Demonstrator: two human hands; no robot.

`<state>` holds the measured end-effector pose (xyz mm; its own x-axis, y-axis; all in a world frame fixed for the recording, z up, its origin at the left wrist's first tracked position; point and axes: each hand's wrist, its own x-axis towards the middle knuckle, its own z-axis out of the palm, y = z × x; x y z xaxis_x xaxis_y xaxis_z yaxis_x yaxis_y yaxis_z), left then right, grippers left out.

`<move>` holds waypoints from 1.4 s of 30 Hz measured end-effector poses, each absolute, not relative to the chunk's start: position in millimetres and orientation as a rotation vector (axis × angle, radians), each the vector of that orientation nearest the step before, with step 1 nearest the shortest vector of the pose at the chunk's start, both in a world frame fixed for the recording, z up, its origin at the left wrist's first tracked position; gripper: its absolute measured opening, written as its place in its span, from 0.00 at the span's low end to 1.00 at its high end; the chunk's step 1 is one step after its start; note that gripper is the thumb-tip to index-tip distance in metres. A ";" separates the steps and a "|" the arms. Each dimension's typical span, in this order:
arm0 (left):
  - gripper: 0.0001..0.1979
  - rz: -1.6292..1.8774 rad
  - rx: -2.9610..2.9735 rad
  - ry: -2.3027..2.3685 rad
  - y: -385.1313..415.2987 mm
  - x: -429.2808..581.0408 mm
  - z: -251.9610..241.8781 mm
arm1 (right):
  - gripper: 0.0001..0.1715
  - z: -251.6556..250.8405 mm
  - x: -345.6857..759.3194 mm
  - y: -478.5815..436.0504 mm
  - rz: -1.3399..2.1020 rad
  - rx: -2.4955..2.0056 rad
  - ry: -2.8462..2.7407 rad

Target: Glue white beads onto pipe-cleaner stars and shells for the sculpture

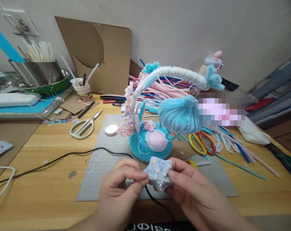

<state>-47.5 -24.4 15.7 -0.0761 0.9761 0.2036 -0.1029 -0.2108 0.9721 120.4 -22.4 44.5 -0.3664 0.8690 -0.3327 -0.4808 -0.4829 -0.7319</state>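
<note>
A pale blue fuzzy star [159, 175] dotted with small pearl beads is held up over the near edge of the cutting mat. My left hand [122, 189] pinches its left tip between thumb and fingers. On the other side, my right hand [193, 184] grips the star with the thumb in front and fingers partly hidden behind it. Just beyond stands a pipe-cleaner lamp-like piece: a turquoise round base [136, 149] with a pink star [149, 125], a curved white stem [176, 73] and a hanging blue shell [180, 114].
Green-handled scissors [84, 126] and a small dish of beads [111, 128] lie left of the piece. Yellow and red scissor handles [208, 144] rest at right among loose pipe cleaners [234, 142]. A black cable [70, 157] crosses the grey cutting mat [92, 179]. Cardboard [118, 57] leans on the wall.
</note>
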 end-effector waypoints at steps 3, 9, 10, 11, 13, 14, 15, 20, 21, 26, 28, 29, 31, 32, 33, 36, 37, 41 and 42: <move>0.08 1.454 1.281 1.087 -25.0 -48.3 15.3 | 0.04 46.0 121.3 -23.7 1.951 -0.912 -0.691; 0.12 1.493 1.382 1.016 -23.9 -50.4 11.0 | 0.02 47.9 120.8 -23.2 1.969 -0.906 -0.586; 0.12 1.508 1.388 0.998 -23.5 -50.4 10.6 | 0.02 47.7 120.5 -22.9 1.975 -0.892 -0.576; 0.12 1.517 1.387 0.991 -23.2 -50.4 10.2 | 0.02 47.4 120.1 -22.5 1.978 -0.880 -0.571; 0.09 1.513 1.380 1.004 -23.2 -50.5 9.8 | 0.02 46.9 119.4 -21.8 1.980 -0.861 -0.565; 0.09 1.504 1.384 1.012 -23.5 -50.6 9.6 | 0.03 46.7 119.1 -21.5 1.978 -0.854 -0.562; 0.09 1.491 1.393 1.021 -23.9 -50.7 9.4 | 0.03 46.6 118.9 -21.4 1.977 -0.849 -0.562; 0.08 1.453 1.481 1.045 -26.1 -51.9 8.8 | 0.03 45.6 119.9 -22.2 1.961 -0.862 -0.570; 0.08 1.453 1.491 1.048 -26.1 -52.0 8.9 | 0.02 45.6 120.4 -22.6 1.957 -0.873 -0.578; 0.08 1.443 1.519 1.063 -25.1 -52.3 9.9 | 0.04 46.6 121.2 -23.1 1.950 -0.909 -0.600; 0.08 1.428 1.522 1.073 -25.0 -52.5 10.1 | 0.04 47.0 120.9 -22.6 1.949 -0.909 -0.597; 0.08 1.422 1.522 1.077 -25.0 -52.7 10.1 | 0.05 47.1 120.8 -22.3 1.950 -0.909 -0.596; 0.08 1.413 1.524 1.076 -25.3 -52.9 10.1 | 0.06 47.1 120.5 -21.7 1.952 -0.911 -0.594; 0.08 1.410 1.527 1.073 -25.4 -53.0 10.0 | 0.06 47.0 120.4 -21.6 1.951 -0.910 -0.596; 0.08 1.408 1.529 1.069 -25.6 -53.0 9.9 | 0.06 47.0 120.3 -21.6 1.952 -0.910 -0.601; 0.08 1.406 1.536 1.061 -25.7 -52.7 9.5 | 0.07 47.0 120.7 -22.8 1.956 -0.912 -0.609; 0.08 1.405 1.537 1.063 -25.6 -52.4 9.4 | 0.06 47.0 120.9 -23.3 1.954 -0.917 -0.610; 0.07 1.395 1.528 1.076 -25.0 -51.4 9.8 | 0.06 46.7 121.7 -24.6 1.952 -0.934 -0.618; 0.07 1.391 1.523 1.077 -24.8 -51.3 9.9 | 0.06 46.5 121.8 -24.5 1.954 -0.930 -0.624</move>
<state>-51.3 -24.8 9.9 0.0363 0.9456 0.3232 0.0761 -0.3251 0.9426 121.8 -24.5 46.5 -0.3518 0.8604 -0.3687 -0.4877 -0.5047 -0.7123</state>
